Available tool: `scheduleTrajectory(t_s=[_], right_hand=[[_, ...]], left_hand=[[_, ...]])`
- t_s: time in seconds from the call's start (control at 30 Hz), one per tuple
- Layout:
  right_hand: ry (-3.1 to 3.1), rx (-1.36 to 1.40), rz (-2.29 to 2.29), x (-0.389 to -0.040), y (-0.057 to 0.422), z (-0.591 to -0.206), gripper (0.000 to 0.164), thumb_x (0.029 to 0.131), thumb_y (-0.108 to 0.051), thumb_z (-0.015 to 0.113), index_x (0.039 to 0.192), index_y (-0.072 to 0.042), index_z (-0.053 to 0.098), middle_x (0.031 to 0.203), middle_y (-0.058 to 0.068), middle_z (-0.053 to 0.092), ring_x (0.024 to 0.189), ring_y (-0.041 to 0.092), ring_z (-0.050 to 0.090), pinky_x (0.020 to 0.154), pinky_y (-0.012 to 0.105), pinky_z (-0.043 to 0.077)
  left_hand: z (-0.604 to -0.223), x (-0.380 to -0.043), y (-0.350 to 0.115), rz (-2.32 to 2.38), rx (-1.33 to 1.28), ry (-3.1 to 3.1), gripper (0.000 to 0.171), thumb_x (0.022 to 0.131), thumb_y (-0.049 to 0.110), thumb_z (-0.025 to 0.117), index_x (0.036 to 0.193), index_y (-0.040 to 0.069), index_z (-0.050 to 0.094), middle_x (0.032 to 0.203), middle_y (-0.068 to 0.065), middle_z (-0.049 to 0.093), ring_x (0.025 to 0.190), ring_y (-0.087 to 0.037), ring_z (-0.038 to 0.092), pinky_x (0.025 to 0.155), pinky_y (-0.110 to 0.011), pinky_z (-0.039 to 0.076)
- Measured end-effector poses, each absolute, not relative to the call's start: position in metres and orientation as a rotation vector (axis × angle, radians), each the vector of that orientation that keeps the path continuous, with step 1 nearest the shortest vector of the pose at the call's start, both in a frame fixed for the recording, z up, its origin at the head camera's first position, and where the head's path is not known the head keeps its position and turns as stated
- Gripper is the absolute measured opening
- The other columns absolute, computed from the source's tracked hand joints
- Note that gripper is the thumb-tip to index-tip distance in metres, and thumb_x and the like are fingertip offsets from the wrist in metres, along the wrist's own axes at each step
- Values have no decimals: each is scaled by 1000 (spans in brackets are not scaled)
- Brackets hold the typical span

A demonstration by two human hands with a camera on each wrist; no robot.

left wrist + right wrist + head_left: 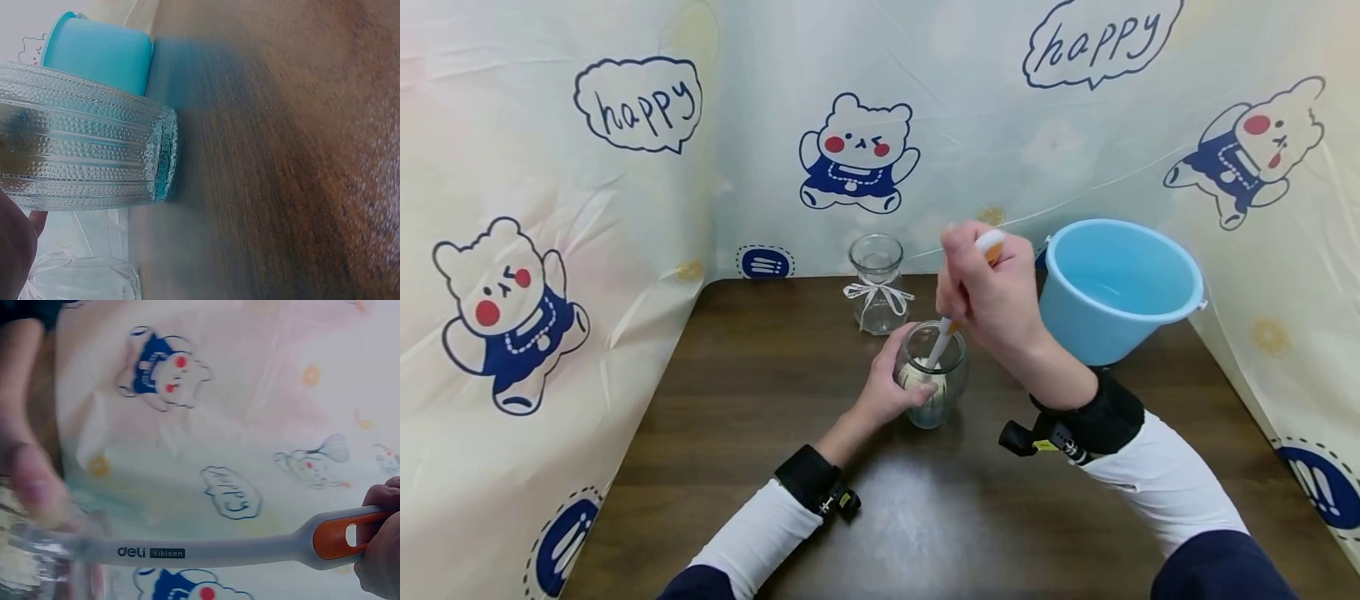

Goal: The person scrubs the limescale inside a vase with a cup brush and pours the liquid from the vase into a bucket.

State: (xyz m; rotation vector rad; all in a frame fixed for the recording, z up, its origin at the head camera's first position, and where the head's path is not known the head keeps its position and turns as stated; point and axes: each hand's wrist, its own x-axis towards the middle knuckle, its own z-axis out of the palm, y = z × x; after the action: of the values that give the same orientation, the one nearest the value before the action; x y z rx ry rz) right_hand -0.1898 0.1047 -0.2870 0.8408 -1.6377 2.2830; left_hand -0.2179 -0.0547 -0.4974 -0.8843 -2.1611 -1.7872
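My left hand holds a clear glass jar around its side, with the thumb across the front. Dotted texture and vertical ribs cover the jar in the left wrist view; whether its base touches the table I cannot tell. My right hand grips the upper end of a white and orange cleaning brush marked "deli". The brush slants down through the jar's mouth. A pale, rounded head shows inside the glass, partly hidden by my left hand.
Behind the jar stands a smaller glass vase with a white ribbon bow. A light blue bucket is at the back right of the brown wooden table. A printed cloth hangs along the back and sides.
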Motion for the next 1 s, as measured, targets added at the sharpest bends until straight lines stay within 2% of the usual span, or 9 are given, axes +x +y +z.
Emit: scheduleTrajectory(t_s=[0.1,0.27,0.43,0.53,0.6,0.67,0.77,0.9,1.0], right_hand=[[-1643,837,2275,-190,104,-287,61,93,-50,77,66,-4,46,47,6,43,37,23,38,40,34,37],[-1806,753,2192,-200,101,-323,51,98,-45,71,70,-7,53,50,5,49,41,22,45,44,32,44],[-1868,714,2193,-201,101,-333,44,102,-36,67,70,-10,54,52,4,50,43,23,45,45,31,45],[-1763,749,2237,-199,103,-323,42,102,-32,66,69,-9,53,49,5,48,41,23,43,42,32,42],[-1650,775,2280,-198,106,-316,43,102,-30,65,69,-9,51,47,5,44,38,22,39,40,33,36],[-1538,786,2320,-200,110,-311,42,103,-27,62,68,-9,48,46,5,41,35,21,34,37,33,29],[-1462,770,2354,-204,114,-315,41,104,-20,58,67,-10,46,46,3,38,34,19,29,36,33,24],[-1577,712,2329,-204,113,-335,35,101,-8,54,66,-10,50,46,3,42,37,19,35,38,31,34],[-1687,689,2271,-204,109,-343,35,102,-5,55,66,-9,51,48,4,46,39,21,40,41,32,40]], left_hand=[[-497,-218,-55,-1775,-875,-2180,106,75,77,72,150,7,45,140,-18,59,124,-26,56,107,-39,44],[-498,-218,-57,-1808,-885,-2197,105,77,78,72,151,9,44,141,-17,57,123,-33,57,105,-42,46],[-500,-218,-58,-1840,-901,-2181,107,78,76,73,151,4,42,141,-27,54,122,-46,56,103,-58,47],[-502,-219,-57,-1827,-907,-2149,100,79,59,80,149,-2,42,139,-32,54,121,-49,55,103,-63,45],[-504,-219,-57,-1808,-908,-2132,95,76,43,84,148,-4,43,139,-32,55,122,-49,54,105,-60,45],[-504,-219,-57,-1795,-907,-2119,94,72,34,84,148,-4,44,140,-29,56,124,-48,55,108,-55,45],[-503,-219,-56,-1790,-905,-2113,96,75,46,83,149,-1,45,141,-25,57,126,-44,55,110,-48,44],[-503,-219,-55,-1797,-899,-2119,105,77,73,75,151,4,45,141,-21,58,125,-39,56,108,-42,44],[-503,-219,-56,-1796,-904,-2124,106,78,77,73,151,6,44,142,-19,57,124,-38,56,107,-41,45]])
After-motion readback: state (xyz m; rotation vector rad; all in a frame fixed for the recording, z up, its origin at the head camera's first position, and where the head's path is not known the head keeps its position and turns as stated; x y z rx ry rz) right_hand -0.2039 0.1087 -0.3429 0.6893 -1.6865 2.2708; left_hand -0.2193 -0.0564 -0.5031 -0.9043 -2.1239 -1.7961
